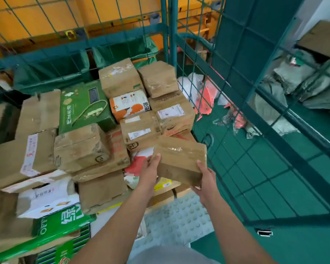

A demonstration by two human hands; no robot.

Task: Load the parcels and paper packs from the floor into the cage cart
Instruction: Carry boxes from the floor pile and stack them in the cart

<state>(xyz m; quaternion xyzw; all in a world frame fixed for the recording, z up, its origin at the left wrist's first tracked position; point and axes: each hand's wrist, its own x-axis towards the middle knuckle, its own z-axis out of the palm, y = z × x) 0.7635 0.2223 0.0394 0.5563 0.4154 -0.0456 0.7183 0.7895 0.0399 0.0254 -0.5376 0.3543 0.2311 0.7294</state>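
Two hands hold a small brown taped box (181,161) up over the pile inside the green cage cart (181,44). The left hand (150,174) presses flat on the box's left side, fingers straight. The right hand (205,178) cups the box's near right corner, thumb on top and fingers curled under.

The box is at about 4 o'clock from the middle of the pile, close to the cart's wire side. Just behind it, at 12 o'clock, sits a brown parcel with white labels (141,130). Farther back is an orange and white box (130,105). At 10 o'clock lies a green box with a rope handle (84,109). At 7 o'clock, a green and white paper pack (65,225) lies low.
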